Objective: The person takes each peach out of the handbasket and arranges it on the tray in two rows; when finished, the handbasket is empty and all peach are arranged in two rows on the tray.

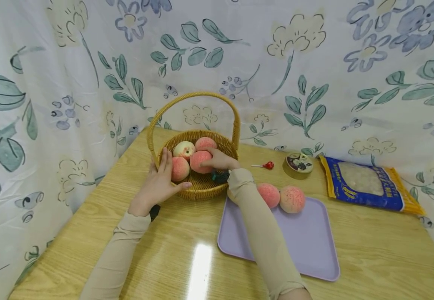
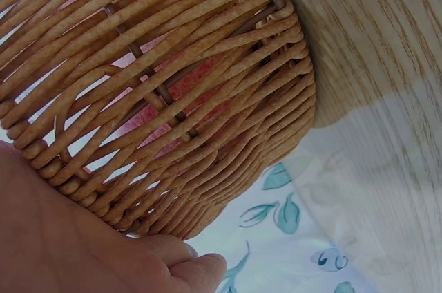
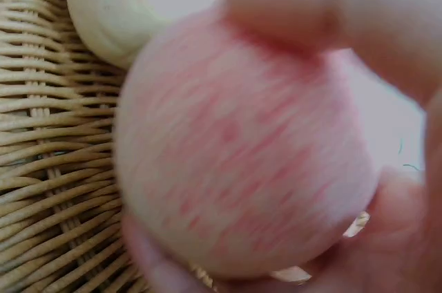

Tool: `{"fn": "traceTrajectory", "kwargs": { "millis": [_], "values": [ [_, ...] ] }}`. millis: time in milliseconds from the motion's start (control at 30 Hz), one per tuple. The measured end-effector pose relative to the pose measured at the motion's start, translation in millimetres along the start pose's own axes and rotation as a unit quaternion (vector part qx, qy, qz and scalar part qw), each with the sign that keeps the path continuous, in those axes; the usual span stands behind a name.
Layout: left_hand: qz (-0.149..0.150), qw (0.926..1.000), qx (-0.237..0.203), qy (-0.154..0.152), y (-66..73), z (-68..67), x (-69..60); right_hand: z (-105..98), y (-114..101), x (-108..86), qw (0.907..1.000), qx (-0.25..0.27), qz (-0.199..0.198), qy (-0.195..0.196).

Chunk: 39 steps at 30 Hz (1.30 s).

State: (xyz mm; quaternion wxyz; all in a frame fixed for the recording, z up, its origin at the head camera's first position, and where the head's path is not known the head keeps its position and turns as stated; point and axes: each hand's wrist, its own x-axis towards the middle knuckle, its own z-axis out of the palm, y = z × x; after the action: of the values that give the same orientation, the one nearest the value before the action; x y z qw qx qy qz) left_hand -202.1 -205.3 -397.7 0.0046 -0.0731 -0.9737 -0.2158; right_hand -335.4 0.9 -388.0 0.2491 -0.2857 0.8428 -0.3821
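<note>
My right hand (image 1: 222, 160) reaches into the wicker basket (image 1: 198, 193) and grips a pink peach (image 1: 201, 161), thumb and fingers round its sides. In the right wrist view that peach (image 3: 242, 155) fills the middle, a paler peach (image 3: 110, 10) behind it. My left hand (image 1: 156, 183) rests on the basket's left rim with its fingers fairly straight and thumb spread along the front. Beside those fingers lies another pink peach (image 1: 180, 168). Farther back in the basket are a cream peach (image 1: 184, 150) and a pink one (image 1: 205, 143). The left wrist view shows the basket's woven side (image 2: 173, 99).
Right of the basket, a purple tray (image 1: 307, 233) carries peaches (image 1: 292, 199), partly hidden by my right sleeve. Behind it lie a red lollipop (image 1: 268, 165), a round tin (image 1: 298, 164) and a blue-and-yellow food packet (image 1: 367, 185). The basket's tall handle (image 1: 194, 95) arches overhead. Floral cloth hangs behind.
</note>
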Motion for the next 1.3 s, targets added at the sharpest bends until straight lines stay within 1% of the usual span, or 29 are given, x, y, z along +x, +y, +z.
{"fn": "traceTrajectory", "kwargs": {
  "millis": [67, 133, 167, 200, 233, 400, 467, 633, 667, 767, 833, 900, 1000, 1100, 1233, 1267, 1300],
  "values": [
    [0.004, 1.0, -0.002, 0.002, 0.1, 1.5, 0.9, -2, -1, -4.2, 0.9971, 0.075, 0.012, 0.007],
    [0.005, 1.0, -0.006, 0.001, 0.0, 2.3, 1.8, -6, -4, -10.2, 0.9892, 0.146, 0.016, 0.002],
    [0.005, 1.0, -0.008, 0.002, -0.1, 2.6, 2.2, -8, -6, -13.9, 0.9837, 0.179, 0.015, -0.004],
    [0.006, 0.9999, -0.009, 0.002, -0.2, 2.7, 2.6, -11, -7, -17.6, 0.9787, 0.205, 0.012, -0.01],
    [0.006, 0.9999, -0.01, 0.002, -0.1, 2.8, 3.1, -14, -8, -22.1, 0.9755, 0.219, 0.01, -0.014],
    [0.008, 0.9999, -0.008, -0.001, -0.6, 2.5, 4.1, -30, -2, -43.9, 0.9744, 0.224, -0.002, -0.018],
    [0.009, 0.9999, -0.005, -0.001, -1.2, 1.7, 4.4, -36, 3, -52.6, 0.9716, 0.236, -0.007, -0.015],
    [0.01, 0.9999, -0.003, -0.005, -1.9, -1.0, 5.2, -55, 14, -79.5, 0.9525, 0.303, -0.022, -0.016],
    [0.01, 0.9999, -0.004, -0.005, -1.9, -1.5, 5.1, -61, 16, -85.8, 0.9511, 0.308, -0.026, -0.01],
    [0.011, 0.9999, -0.009, -0.003, -2.7, -2.2, 4.3, -76, 24, -105.3, 0.9491, 0.313, -0.033, 0.005],
    [0.009, 0.9999, -0.011, -0.003, -3.4, -2.6, 3.3, -86, 30, -118.9, 0.9516, 0.305, -0.029, 0.018],
    [0.009, 0.9999, -0.011, -0.003, -3.8, -3.0, 2.2, -94, 39, -132.8, 0.9541, 0.297, -0.021, 0.033],
    [0.009, 0.9999, -0.01, -0.003, -4.0, -3.3, 1.2, -105, 55, -156.2, 0.9549, 0.292, -0.01, 0.056],
    [0.015, 0.9998, -0.014, -0.003, -3.3, -2.7, 1.2, -114, 72, -182.7, 0.9511, 0.299, -0.006, 0.078],
    [0.018, 0.9997, -0.015, -0.006, -2.7, -1.2, 2.2, -123, 97, -220.8, 0.946, 0.309, -0.008, 0.098],
    [0.018, 0.9997, -0.014, -0.007, -2.5, -1.1, 2.3, -124, 104, -230.2, 0.9464, 0.308, -0.007, 0.098],
    [0.019, 0.9997, -0.013, -0.007, -2.4, -1.1, 2.4, -127, 114, -238.6, 0.9442, 0.317, -0.013, 0.09]
  ]
}}
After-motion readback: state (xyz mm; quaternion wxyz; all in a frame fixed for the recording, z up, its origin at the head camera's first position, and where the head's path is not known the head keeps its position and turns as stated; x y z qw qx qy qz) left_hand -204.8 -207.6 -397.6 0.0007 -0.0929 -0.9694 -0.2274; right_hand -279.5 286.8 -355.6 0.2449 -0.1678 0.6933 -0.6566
